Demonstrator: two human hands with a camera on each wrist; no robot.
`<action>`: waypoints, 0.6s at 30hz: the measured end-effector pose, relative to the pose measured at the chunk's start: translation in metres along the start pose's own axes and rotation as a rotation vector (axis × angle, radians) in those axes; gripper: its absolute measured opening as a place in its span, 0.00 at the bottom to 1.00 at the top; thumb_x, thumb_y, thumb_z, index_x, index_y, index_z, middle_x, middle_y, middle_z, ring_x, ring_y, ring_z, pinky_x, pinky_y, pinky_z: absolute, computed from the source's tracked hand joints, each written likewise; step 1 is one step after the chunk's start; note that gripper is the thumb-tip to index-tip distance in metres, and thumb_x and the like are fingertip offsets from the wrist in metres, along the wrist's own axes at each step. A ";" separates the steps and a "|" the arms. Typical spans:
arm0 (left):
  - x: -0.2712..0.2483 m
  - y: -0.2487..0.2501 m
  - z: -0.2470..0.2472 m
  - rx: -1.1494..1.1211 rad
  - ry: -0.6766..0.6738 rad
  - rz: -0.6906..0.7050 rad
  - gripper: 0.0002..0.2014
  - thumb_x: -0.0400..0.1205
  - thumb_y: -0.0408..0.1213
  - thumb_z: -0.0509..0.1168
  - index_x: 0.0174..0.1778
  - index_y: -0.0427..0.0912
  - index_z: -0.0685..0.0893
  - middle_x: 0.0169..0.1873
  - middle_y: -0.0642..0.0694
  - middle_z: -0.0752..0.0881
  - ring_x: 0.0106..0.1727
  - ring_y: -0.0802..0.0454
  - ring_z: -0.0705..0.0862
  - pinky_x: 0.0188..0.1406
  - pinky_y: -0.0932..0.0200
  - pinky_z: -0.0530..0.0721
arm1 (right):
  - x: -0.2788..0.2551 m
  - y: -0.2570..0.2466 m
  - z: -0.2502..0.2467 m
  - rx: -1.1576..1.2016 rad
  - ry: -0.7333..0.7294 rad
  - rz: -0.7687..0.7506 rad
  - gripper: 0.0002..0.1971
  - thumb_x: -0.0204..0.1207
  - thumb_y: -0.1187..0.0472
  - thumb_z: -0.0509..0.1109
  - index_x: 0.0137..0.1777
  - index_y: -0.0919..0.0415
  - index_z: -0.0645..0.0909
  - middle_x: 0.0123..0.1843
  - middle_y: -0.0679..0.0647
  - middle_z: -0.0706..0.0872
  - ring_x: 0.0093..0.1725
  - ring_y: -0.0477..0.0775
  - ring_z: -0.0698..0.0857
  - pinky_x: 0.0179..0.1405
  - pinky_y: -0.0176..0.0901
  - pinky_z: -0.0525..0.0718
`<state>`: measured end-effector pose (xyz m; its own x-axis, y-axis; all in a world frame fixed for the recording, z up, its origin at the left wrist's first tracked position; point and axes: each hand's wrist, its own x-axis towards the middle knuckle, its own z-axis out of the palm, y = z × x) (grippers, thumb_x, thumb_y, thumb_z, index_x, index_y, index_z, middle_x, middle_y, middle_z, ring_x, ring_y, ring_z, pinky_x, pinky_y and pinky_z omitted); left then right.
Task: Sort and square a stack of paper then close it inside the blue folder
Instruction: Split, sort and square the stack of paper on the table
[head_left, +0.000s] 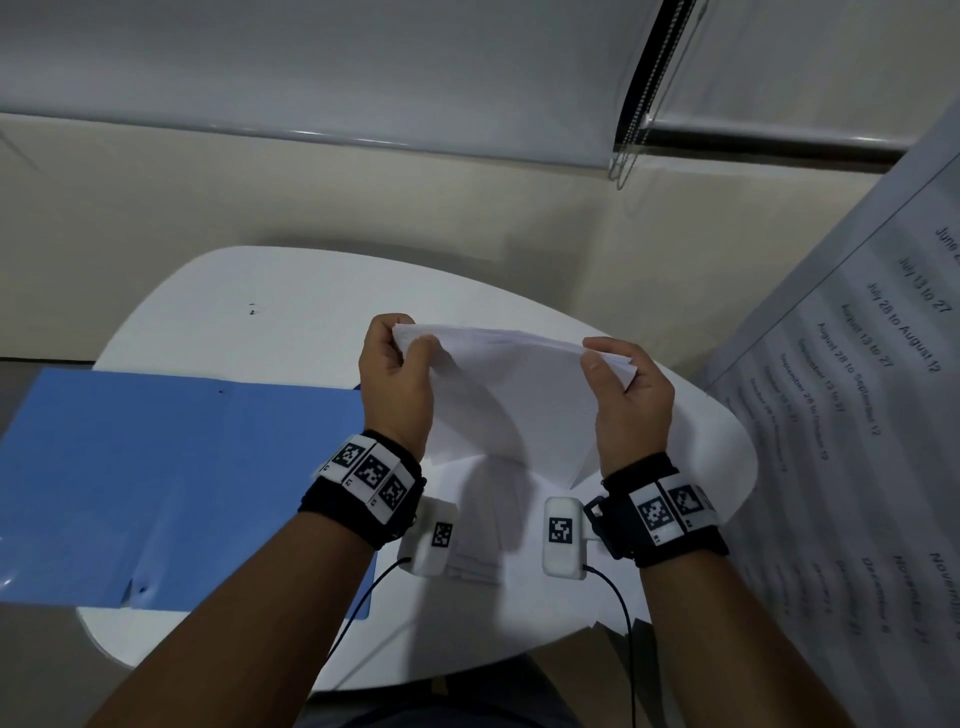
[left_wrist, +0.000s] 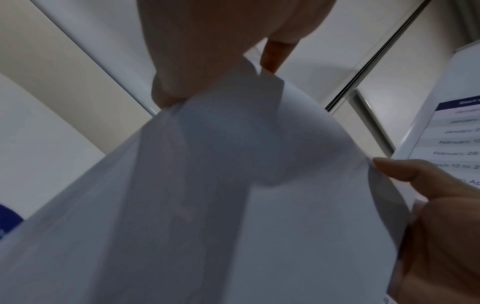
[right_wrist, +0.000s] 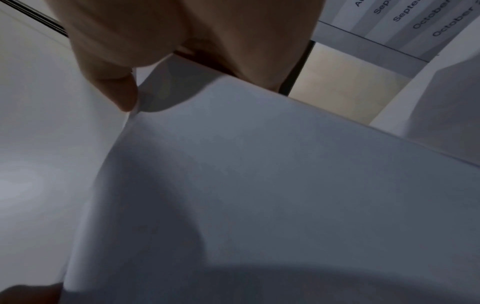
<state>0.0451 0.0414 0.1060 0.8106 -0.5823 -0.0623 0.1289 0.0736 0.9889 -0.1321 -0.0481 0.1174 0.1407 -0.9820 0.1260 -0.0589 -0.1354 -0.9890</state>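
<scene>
A stack of white paper (head_left: 514, 400) stands tilted above the white table (head_left: 249, 291), its lower edge near the tabletop. My left hand (head_left: 397, 364) grips the stack's top left corner, thumb in front and fingers behind. My right hand (head_left: 621, 379) grips the top right corner the same way. The sheets at the top edge are fanned a little. The blue folder (head_left: 171, 483) lies open and flat at the left, overhanging the table. In the left wrist view the paper (left_wrist: 233, 185) fills the frame below my left hand (left_wrist: 221, 51). The right wrist view shows the paper (right_wrist: 259, 185) under my right hand (right_wrist: 182, 41).
A large printed board with date ranges (head_left: 857, 415) leans at the right, close to the table edge. A few loose sheets (head_left: 478, 566) lie flat on the table under my wrists. A beige floor and a window blind (head_left: 363, 67) are beyond the table.
</scene>
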 end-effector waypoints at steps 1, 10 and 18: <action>0.000 0.001 0.000 -0.004 0.000 -0.002 0.06 0.72 0.34 0.61 0.38 0.52 0.75 0.36 0.51 0.75 0.39 0.50 0.72 0.34 0.52 0.70 | 0.000 0.000 -0.001 0.000 0.002 0.001 0.04 0.77 0.65 0.73 0.49 0.57 0.87 0.48 0.46 0.89 0.50 0.38 0.85 0.52 0.27 0.80; -0.010 -0.010 -0.007 0.193 -0.163 0.083 0.14 0.85 0.47 0.68 0.61 0.44 0.78 0.54 0.52 0.85 0.51 0.65 0.84 0.52 0.59 0.84 | -0.003 0.002 -0.007 0.038 -0.101 0.158 0.13 0.64 0.67 0.84 0.40 0.54 0.84 0.33 0.39 0.90 0.35 0.34 0.88 0.36 0.27 0.83; 0.003 -0.014 -0.006 0.191 -0.367 0.010 0.38 0.63 0.52 0.82 0.65 0.50 0.72 0.55 0.41 0.83 0.48 0.50 0.85 0.38 0.63 0.84 | 0.013 0.001 -0.029 -0.086 -0.197 0.095 0.23 0.55 0.69 0.88 0.48 0.52 0.84 0.47 0.46 0.88 0.45 0.39 0.86 0.41 0.29 0.83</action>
<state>0.0490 0.0432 0.0908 0.5495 -0.8348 -0.0349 -0.0141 -0.0511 0.9986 -0.1586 -0.0649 0.1198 0.3199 -0.9474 0.0074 -0.1636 -0.0629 -0.9845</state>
